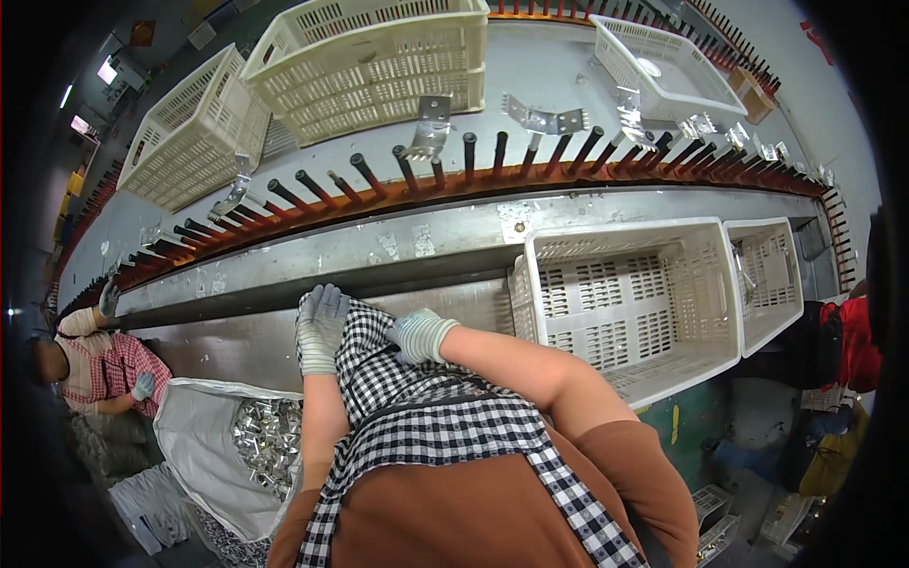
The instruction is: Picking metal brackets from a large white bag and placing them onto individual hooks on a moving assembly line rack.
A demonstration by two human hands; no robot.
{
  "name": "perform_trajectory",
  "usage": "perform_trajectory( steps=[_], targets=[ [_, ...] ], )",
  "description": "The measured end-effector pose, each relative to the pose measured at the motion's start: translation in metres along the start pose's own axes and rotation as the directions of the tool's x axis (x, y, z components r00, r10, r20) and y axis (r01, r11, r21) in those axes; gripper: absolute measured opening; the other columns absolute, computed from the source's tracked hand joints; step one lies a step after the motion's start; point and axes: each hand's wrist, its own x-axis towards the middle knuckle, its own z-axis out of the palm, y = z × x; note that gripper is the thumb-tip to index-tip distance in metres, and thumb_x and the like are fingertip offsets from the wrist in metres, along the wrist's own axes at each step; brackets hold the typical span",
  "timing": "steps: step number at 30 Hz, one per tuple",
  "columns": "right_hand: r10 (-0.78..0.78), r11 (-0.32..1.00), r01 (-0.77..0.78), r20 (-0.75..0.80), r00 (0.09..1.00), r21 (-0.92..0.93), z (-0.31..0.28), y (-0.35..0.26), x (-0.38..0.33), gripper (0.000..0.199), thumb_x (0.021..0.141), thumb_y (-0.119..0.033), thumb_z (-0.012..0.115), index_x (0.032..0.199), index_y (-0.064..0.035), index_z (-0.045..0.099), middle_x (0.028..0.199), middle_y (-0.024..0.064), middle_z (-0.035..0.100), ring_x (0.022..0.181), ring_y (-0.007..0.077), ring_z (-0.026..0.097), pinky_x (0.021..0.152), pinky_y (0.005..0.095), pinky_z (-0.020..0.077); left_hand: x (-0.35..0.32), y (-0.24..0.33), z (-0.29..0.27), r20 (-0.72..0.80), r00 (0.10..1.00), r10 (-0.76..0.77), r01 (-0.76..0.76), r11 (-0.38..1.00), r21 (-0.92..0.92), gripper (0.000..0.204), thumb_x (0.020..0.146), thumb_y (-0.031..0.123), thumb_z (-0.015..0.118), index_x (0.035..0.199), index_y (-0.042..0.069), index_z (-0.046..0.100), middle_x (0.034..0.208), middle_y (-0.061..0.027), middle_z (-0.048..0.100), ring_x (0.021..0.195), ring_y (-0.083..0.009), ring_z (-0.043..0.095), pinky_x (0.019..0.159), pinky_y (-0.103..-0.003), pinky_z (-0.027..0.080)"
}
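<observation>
A striped, grey-palmed glove covers my left hand (324, 327), which lies along the left edge of my black-and-white checked apron (445, 426); its fingers are stretched out side by side. My right hand (422, 335), gloved alike, is closed against the apron cloth, fingers curled and partly hidden. Between the hands the cloth is bunched up. Just beyond them runs the metal ledge (369, 244) of a bench. Below my left forearm, a white sack (204, 417) holds many small shiny metal pieces (268, 437).
Black-tipped pegs (357, 170) line an orange rail; bent metal brackets (431, 128) hang from some. White plastic crates (630, 303) stand at right, with a tall crate (369, 66) and another crate (194, 133) behind the pegs. A co-worker in a red checked apron (123, 369) is at far left.
</observation>
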Motion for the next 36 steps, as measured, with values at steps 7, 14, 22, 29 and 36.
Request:
perform_trajectory(
  steps=[7,14,22,29,36],
  targets=[
    [0.003,1.0,-0.003,0.0,1.0,0.018,-0.001,0.001,0.001,0.047,0.077,-0.034,0.062,0.113,-0.0043,0.059,0.106,0.0187,0.064,0.099,0.0325,0.062,0.085,0.0428,0.0484,-0.002,0.002,0.002,0.009,1.0,0.005,-0.005,1.0,0.02,0.04,0.088,0.028,0.058,0.118,0.002,0.053,0.125,-0.0145,0.052,0.115,-0.0293,0.049,0.103,-0.047,0.037],
    [0.031,1.0,-0.031,0.015,0.999,-0.006,-0.011,-0.001,-0.004,0.041,0.076,-0.03,0.062,0.108,-0.0053,0.061,0.105,0.0172,0.064,0.098,0.0307,0.062,0.082,0.0413,0.05,-0.033,-0.019,0.057,0.22,0.966,0.137,-0.25,0.711,0.657,0.048,0.089,0.026,0.057,0.125,-0.004,0.047,0.117,-0.0189,0.055,0.11,-0.0268,0.054,0.098,-0.038,0.042],
    [-0.017,0.976,-0.012,0.13,0.991,0.218,0.093,0.07,0.08,0.034,0.082,-0.031,0.053,0.111,-0.0168,0.063,0.115,0.005,0.062,0.108,0.0237,0.057,0.087,0.0349,0.0465,-0.11,-0.068,0.177,0.479,0.81,-0.337,-0.541,-0.114,0.833,0.04,0.075,0.032,0.065,0.103,0.004,0.064,0.093,-0.017,0.064,0.086,-0.0292,0.063,0.078,-0.035,0.049],
    [0.13,0.908,-0.202,0.211,0.969,0.368,0.078,0.06,0.052,0.038,0.085,-0.034,0.049,0.119,-0.0199,0.057,0.125,0.0045,0.055,0.117,0.0215,0.048,0.095,0.0333,0.0406,-0.096,-0.071,0.153,0.351,0.802,-0.484,-0.475,-0.16,0.865,0.036,0.074,0.018,0.06,0.106,0.0,0.06,0.089,-0.02,0.065,0.08,-0.0281,0.063,0.077,-0.035,0.05],
    [0.205,0.894,-0.265,0.194,0.959,0.363,0.035,0.031,0.011,0.043,0.088,-0.038,0.045,0.128,-0.023,0.05,0.135,0.0041,0.048,0.127,0.0193,0.04,0.102,0.0317,0.0347,-0.096,-0.083,0.113,0.451,0.866,-0.217,-0.443,0.085,0.892,0.032,0.071,0.005,0.056,0.103,0.0,0.056,0.08,-0.0109,0.062,0.064,-0.0219,0.06,0.056,-0.032,0.049]
  ],
)
